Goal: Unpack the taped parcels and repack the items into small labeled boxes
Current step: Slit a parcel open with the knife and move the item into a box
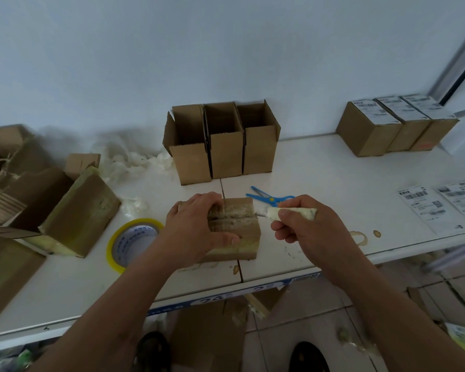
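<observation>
Three open boxes [220, 140]; left hand [196, 226] grips parcel [242, 229], right hand [304, 224] pinches cutter [287, 212].

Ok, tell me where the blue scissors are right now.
The blue scissors lie flat on the white table, in the middle of the head view, just behind the right hand and in front of the three open boxes.

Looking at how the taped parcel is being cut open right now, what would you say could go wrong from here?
1. The right hand holds a tape-wrapped cutter with its blade at the small taped cardboard parcel, pointing toward the left hand gripping it; a slip might cut fingers.
2. A deep cut could damage the unseen contents.
3. The parcel sits near the white table's front edge and might get pushed off.
</observation>
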